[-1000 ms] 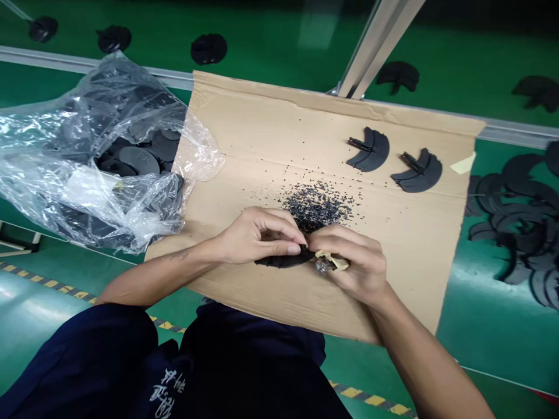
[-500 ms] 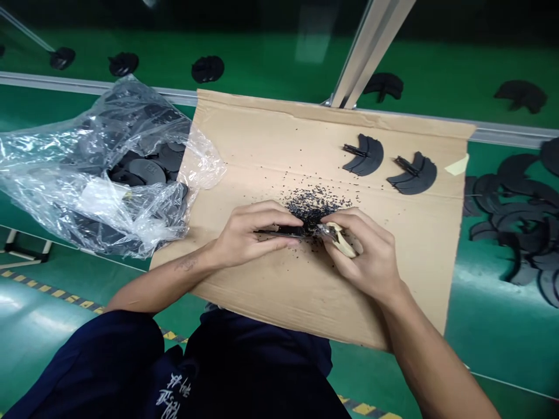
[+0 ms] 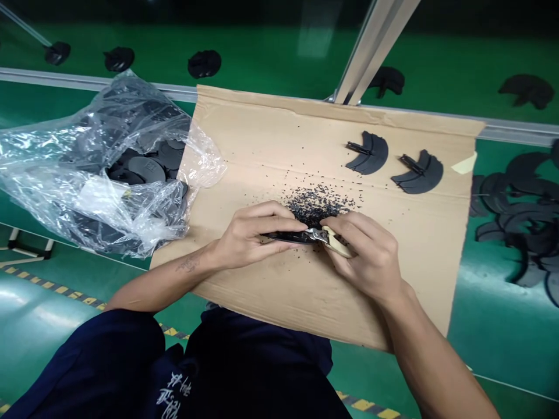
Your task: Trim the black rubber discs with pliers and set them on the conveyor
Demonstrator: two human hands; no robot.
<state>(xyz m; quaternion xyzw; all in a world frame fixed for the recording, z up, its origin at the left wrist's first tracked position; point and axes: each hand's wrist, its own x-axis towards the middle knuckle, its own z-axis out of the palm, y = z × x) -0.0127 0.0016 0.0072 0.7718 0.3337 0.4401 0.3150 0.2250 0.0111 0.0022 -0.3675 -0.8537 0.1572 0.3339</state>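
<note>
Between the thumb and fingers of my left hand (image 3: 257,233) is a black plastic part (image 3: 288,236), seen edge-on and partly covered by the fingers. My right hand (image 3: 371,250) is closed round the pale yellow handles of small cutting pliers (image 3: 323,235). Their metal jaws meet the right end of the black part, near my left fingertips. Whether the jaws are closed cannot be made out. Just beyond both hands, a pile of small black plastic bits (image 3: 317,201) is scattered on a cardboard sheet (image 3: 271,297).
Two black curved parts with stems (image 3: 371,154) lie at the sheet's back right. A clear plastic bag (image 3: 144,122) of black round parts stands left. More curved parts (image 3: 524,203) are heaped on the right. A metal post (image 3: 371,52) rises at the back.
The pliers' silver jaws have turned and now show more plainly against the black part's end. My right hand has tilted slightly. The view has shifted a little.
</note>
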